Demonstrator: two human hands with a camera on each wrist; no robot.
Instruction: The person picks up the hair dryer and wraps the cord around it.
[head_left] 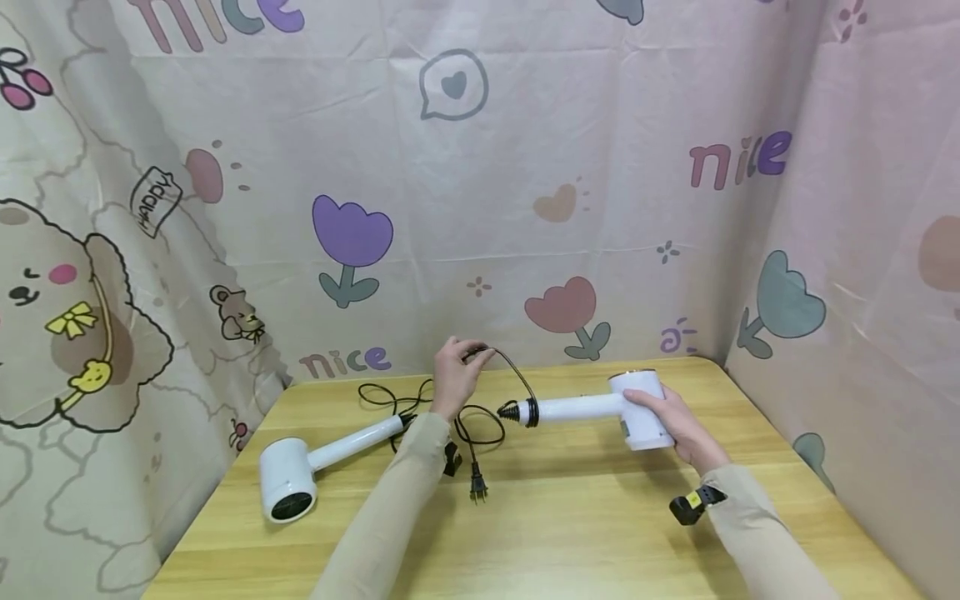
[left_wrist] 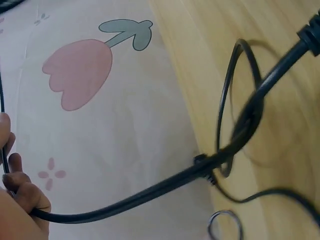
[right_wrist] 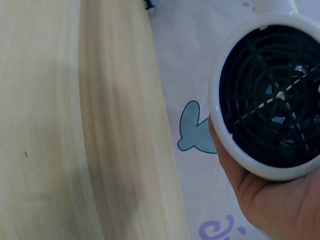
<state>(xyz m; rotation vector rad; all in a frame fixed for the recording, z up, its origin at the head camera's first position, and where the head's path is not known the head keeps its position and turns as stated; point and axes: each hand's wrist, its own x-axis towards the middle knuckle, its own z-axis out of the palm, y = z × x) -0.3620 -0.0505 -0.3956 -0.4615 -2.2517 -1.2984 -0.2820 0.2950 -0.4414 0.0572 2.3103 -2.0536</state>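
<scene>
My right hand (head_left: 682,429) grips the head of a white hair dryer (head_left: 643,417), held above the table with its handle pointing left. In the right wrist view the dryer's round dark grille (right_wrist: 280,95) faces the camera, the hand (right_wrist: 280,205) around its rim. Black cord is wound around the handle's end. My left hand (head_left: 457,375) pinches the black cord (head_left: 517,371) left of the handle; the left wrist view shows the fingers (left_wrist: 25,192) curled on the cord (left_wrist: 135,200). A two-pin plug (head_left: 478,483) hangs below the left hand.
A second white hair dryer (head_left: 288,481) lies on the left of the wooden table (head_left: 555,533), its handle toward the middle. Its black cord (head_left: 375,400) lies in loops behind the left forearm. A patterned curtain (head_left: 495,183) stands behind and at both sides.
</scene>
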